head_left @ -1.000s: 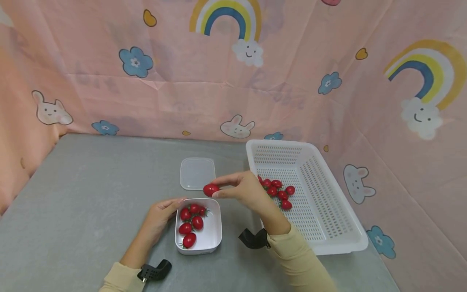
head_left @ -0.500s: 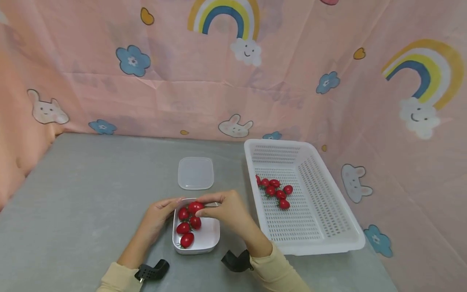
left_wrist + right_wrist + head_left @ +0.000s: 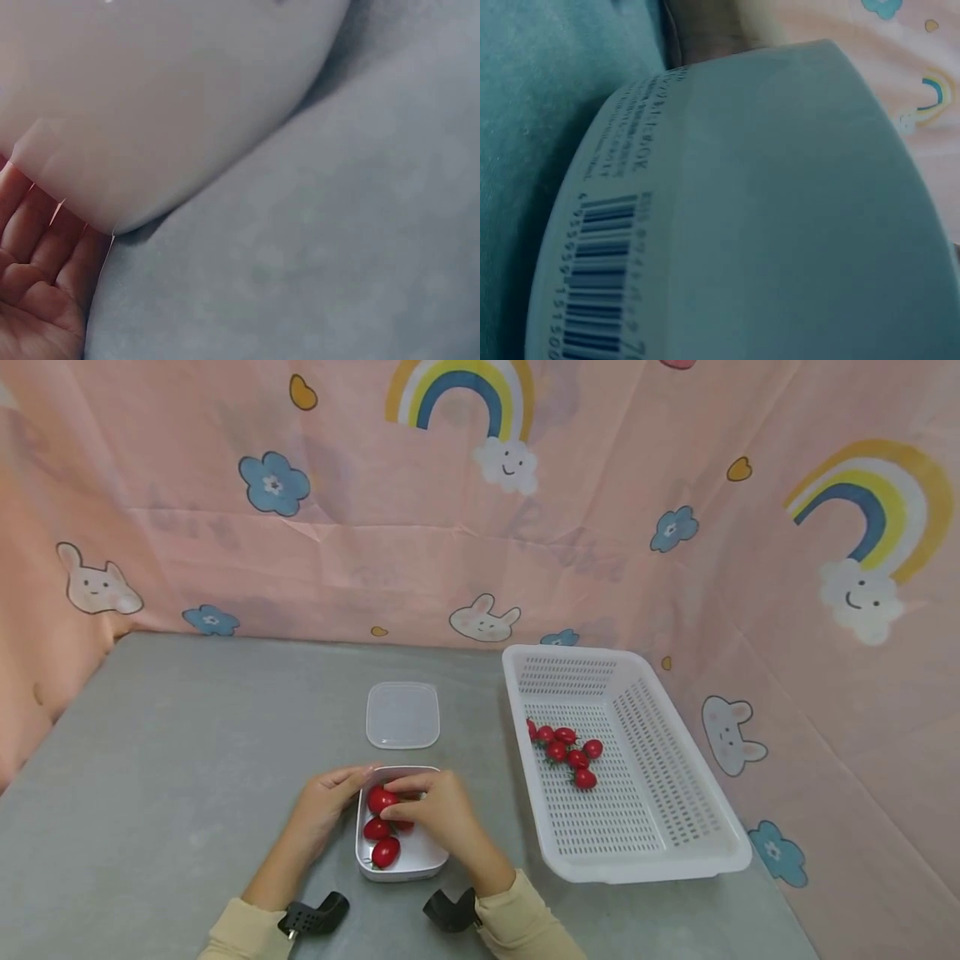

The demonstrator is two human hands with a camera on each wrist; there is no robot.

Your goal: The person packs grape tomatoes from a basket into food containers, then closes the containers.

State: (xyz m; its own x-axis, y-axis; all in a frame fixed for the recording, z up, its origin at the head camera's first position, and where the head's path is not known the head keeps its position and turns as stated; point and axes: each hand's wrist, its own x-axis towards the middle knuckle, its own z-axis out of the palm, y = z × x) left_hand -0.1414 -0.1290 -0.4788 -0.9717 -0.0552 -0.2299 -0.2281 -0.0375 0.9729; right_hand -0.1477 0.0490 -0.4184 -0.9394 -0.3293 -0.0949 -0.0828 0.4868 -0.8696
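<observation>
Inside a small white food container [image 3: 426, 858] my right hand [image 3: 442, 814] pinches a red cherry tomato [image 3: 381, 799] between thumb and fingers. Other cherry tomatoes lie at the container's left side, such as a tomato [image 3: 386, 852] near its front; my right hand partly covers some. My left hand [image 3: 324, 806] rests against the back left corner of the container, fingers along the outer wall. In the left wrist view the fingers [image 3: 56, 240] look fairly straight, their tips hidden by the container wall [image 3: 165, 112]. The right wrist view shows the container's side [image 3: 780, 210] with a barcode label.
A clear square lid [image 3: 403, 716] lies behind the container. To the right stands a large white slotted basket [image 3: 637, 860] with several cherry tomatoes [image 3: 577, 759] at its left side. A pink patterned cloth [image 3: 337, 560] hangs behind the grey table [image 3: 187, 735].
My right hand has carried the cherry tomato from above the container's back edge down and left into it, among the other tomatoes. My left hand has stayed at the container.
</observation>
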